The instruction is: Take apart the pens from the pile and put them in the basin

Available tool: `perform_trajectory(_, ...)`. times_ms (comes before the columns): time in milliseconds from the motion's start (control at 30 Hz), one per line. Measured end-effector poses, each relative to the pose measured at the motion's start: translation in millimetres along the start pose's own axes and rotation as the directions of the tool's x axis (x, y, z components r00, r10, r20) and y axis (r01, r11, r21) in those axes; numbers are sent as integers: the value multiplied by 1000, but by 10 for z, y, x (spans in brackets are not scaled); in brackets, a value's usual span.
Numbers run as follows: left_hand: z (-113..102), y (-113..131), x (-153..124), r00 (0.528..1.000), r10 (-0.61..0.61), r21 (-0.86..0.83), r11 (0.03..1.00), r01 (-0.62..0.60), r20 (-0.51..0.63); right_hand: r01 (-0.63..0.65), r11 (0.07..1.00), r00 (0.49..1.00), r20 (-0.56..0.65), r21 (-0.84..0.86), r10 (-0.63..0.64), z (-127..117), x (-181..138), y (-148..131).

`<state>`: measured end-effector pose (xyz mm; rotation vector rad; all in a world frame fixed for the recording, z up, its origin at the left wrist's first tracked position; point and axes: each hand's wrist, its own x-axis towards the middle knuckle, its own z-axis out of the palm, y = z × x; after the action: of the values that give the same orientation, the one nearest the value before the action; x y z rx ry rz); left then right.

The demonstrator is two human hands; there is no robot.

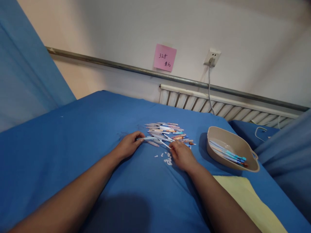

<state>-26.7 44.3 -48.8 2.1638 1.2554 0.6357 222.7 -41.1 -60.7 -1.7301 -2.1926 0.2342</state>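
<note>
My left hand (131,144) is closed in a pinch on the end of a pale, slim pen barrel (147,138). Facing it, my right hand (181,156) has its fingers closed round a thin white stick (165,144), possibly a pen refill. Between and beyond both hands lies a loose pile of pens (160,128), mostly pale, with some orange, brown and turquoise parts among them. Small white pieces (168,160) are scattered on the blue cloth just left of my right hand. The far tips of the held things overlap the pile, so I cannot tell whether they touch.
A beige plastic basket (251,165) with several pens inside stands to the right. Nearer me, a yellow cloth (245,194) lies on the blue sheet (80,139). Behind are a radiator (194,103), a metal rail (116,64), a plugged-in socket (213,57) and a pink note (165,58).
</note>
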Motion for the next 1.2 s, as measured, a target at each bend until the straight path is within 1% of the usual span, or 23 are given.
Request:
perform_trajectory(167, 7, 31, -12, 1000, 20, -66, 998, -19, 1, 19, 997, 998, -58, 71, -15, 4, 2, 22)
perform_trajectory(300, 12, 53, -25, 1000, 12, -69, 998, -12, 7, 19, 996, 997, -70, 84, -13, -9, -10, 19)
perform_trajectory(433, 15, 46, -27, 999, 36, -71, 997, -34, 22, 44, 994, 996, -87, 95, -36, -4, -15, 33)
perform_trajectory(500, 13, 49, -33, 998, 50, -78, 996, -47, 28, 69, 989, 992, -118, 132, -54, 6, -10, 62)
perform_trajectory(633, 17, 100, -69, 994, 75, -107, 992, -67, 73, 131, 956, 982, -170, 261, -88, 23, 12, 122)
perform_trajectory(700, 35, 141, -92, 994, 78, -132, 989, -67, 79, 130, 935, 978, -195, 329, -68, 32, 25, 128)
perform_trajectory(833, 95, 216, -119, 998, 35, -233, 972, -21, 54, 60, 882, 967, -245, 467, 64, 58, 31, 88)
perform_trajectory(900, 122, 239, -127, 999, 8, -288, 958, 5, 45, 22, 867, 968, -227, 498, 106, 60, 19, 64)
perform_trajectory(967, 143, 255, -138, 998, 10, -330, 944, 11, 61, -4, 867, 977, -184, 498, 110, 53, 3, 41)
perform_trajectory(1100, 196, 303, -185, 987, 78, -356, 934, -23, 140, -3, 857, 990, -116, 515, 74, 54, -24, -36)
perform_trajectory(1200, 263, 365, -230, 984, 104, -362, 931, -47, 142, 11, 840, 992, -111, 543, 59, 88, -44, -150)
